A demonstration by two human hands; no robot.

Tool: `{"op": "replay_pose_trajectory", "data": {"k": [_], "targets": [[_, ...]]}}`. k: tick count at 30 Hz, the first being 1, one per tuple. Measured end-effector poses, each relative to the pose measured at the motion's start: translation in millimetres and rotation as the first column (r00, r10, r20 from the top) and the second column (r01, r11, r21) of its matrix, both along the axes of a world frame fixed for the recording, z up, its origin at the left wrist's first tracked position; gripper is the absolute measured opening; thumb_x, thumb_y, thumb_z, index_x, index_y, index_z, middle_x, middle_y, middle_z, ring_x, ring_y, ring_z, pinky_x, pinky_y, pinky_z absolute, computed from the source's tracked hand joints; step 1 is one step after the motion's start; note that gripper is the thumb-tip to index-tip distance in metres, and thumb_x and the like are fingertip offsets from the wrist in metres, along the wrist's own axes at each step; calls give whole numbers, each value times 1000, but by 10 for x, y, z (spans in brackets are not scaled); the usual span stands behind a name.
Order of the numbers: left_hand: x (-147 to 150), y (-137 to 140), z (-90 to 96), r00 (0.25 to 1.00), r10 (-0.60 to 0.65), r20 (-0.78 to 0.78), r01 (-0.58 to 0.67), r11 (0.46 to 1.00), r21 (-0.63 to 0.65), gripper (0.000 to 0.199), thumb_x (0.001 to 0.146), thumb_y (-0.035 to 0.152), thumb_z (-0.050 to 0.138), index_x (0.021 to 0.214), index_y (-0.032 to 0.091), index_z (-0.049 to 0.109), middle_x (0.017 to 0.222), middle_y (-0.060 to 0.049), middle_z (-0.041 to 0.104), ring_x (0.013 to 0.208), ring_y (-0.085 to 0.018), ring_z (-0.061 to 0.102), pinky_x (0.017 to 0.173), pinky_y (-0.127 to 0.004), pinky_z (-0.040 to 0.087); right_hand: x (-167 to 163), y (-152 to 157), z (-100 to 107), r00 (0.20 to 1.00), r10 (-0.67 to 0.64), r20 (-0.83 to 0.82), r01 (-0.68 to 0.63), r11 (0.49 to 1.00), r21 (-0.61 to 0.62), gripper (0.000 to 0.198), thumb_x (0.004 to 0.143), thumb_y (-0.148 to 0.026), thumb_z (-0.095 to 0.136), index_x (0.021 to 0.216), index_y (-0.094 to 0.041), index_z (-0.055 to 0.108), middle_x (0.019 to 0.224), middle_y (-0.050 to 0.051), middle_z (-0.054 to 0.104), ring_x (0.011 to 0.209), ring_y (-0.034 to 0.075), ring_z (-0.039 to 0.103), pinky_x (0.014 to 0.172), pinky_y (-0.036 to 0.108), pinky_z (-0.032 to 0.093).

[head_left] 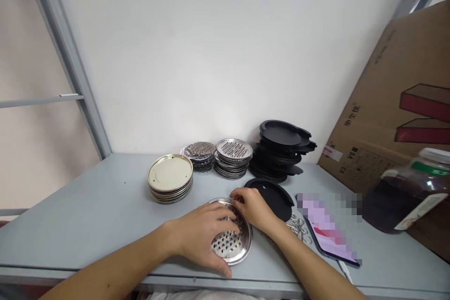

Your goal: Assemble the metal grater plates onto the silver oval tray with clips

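My left hand (202, 239) lies flat over a perforated metal disc (232, 243) on the grey worktop (105, 206), its fingers (225, 219) spread apart across the top of the disc and the thumb down along the near rim. My right hand (251, 206) sits at the far edge of the same disc, its fingers curled together and pinching the rim (whether they grip it firmly or only touch it I cannot tell). The disc rests flat near the front edge of the worktop, between my two forearms.

Just behind my right hand lies a single black round lid (274, 194), touching or nearly touching the disc. To the right of my wrist is a small heap of metal rings (298, 227), and next to that a phone (328, 236) with a lit screen.

Farther back, toward the white wall, stand four stacks: gold-toned flat discs (170, 178) on the left, then two piles of perforated discs (200, 152) (234, 157) side by side, then a taller pile of black lids (283, 150). A large cardboard box (397, 117) leans at the right, and in front of it stands a jar of dark liquid (404, 197) with a white cap.
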State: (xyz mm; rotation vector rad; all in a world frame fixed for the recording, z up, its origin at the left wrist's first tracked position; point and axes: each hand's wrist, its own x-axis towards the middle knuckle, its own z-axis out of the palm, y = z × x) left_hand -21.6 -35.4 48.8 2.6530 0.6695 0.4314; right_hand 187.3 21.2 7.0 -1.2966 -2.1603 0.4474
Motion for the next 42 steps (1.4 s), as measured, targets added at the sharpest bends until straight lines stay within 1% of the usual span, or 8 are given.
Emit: {"op": "replay_pose_trajectory", "data": {"k": [4, 9, 12, 15, 21, 32, 36, 42], "targets": [[-1, 22, 38, 999, 23, 26, -22, 999, -48, 60, 70, 51, 75, 120, 23, 59, 119, -6, 63, 114, -25, 55, 106, -37, 34, -10, -21, 34, 999, 41, -7, -41, 999, 16, 23, 75, -9, 52, 81, -21, 70, 76, 2, 71, 70, 17, 63, 66, 24, 43], [-53, 125, 35, 981, 149, 125, -148, 989, -22, 25, 86, 29, 61, 110, 23, 62, 115, -4, 63, 112, -19, 54, 102, -31, 38, -19, -61, 85, 994, 108, -17, -108, 993, 41, 29, 73, -3, 49, 80, -21, 71, 78, 2, 72, 73, 16, 63, 71, 25, 44], [-109, 255, -57, 935, 307, 176, -312, 950, 5, 30, 84, 10, 49, 109, 21, 61, 112, -4, 63, 105, -18, 55, 96, -31, 41, -36, -60, 86, 988, 148, -30, -148, 989, 21, 32, 74, -2, 48, 83, -21, 72, 81, 2, 72, 75, 17, 64, 72, 25, 45], [-160, 384, -167, 906, 397, 147, -399, 917, -14, 34, 81, 5, 44, 103, 20, 64, 104, -5, 64, 97, -18, 57, 90, -30, 43, -63, -28, 62, 986, 163, -26, -161, 986, 52, 33, 75, -2, 47, 85, -21, 72, 84, 2, 72, 80, 17, 64, 76, 26, 46], [-194, 473, -237, 891, 440, 111, -433, 898, -82, 31, 80, 7, 47, 95, 21, 70, 95, -3, 66, 88, -17, 60, 83, -27, 45, -87, 45, 6, 979, 203, -25, -200, 975, 100, 35, 75, 1, 45, 82, -20, 72, 88, 3, 71, 86, 17, 64, 82, 27, 46], [-223, 455, -221, 908, 418, 23, -418, 908, -17, 39, 82, 9, 43, 107, 25, 69, 100, -5, 62, 93, -18, 59, 87, -28, 44, -227, 143, -51, 972, 200, -124, -189, 977, 100, 32, 75, 0, 49, 84, -21, 72, 89, 2, 72, 86, 16, 65, 83, 27, 47], [-223, 451, -206, 903, 429, 18, -428, 903, -16, 36, 82, 10, 45, 104, 23, 70, 101, -5, 62, 91, -18, 60, 86, -28, 45, -164, 64, -4, 975, 198, -101, -185, 975, 126, 29, 78, -2, 51, 85, -20, 72, 94, 4, 71, 90, 17, 64, 86, 29, 47], [-232, 466, -243, 907, 419, 41, -419, 908, -13, 38, 80, 7, 45, 103, 24, 70, 101, -4, 63, 92, -18, 60, 86, -28, 45, -75, -124, 137, 973, 227, -45, -224, 973, 61, 24, 83, -10, 53, 92, -22, 72, 99, 5, 70, 92, 18, 63, 86, 29, 46]]}}
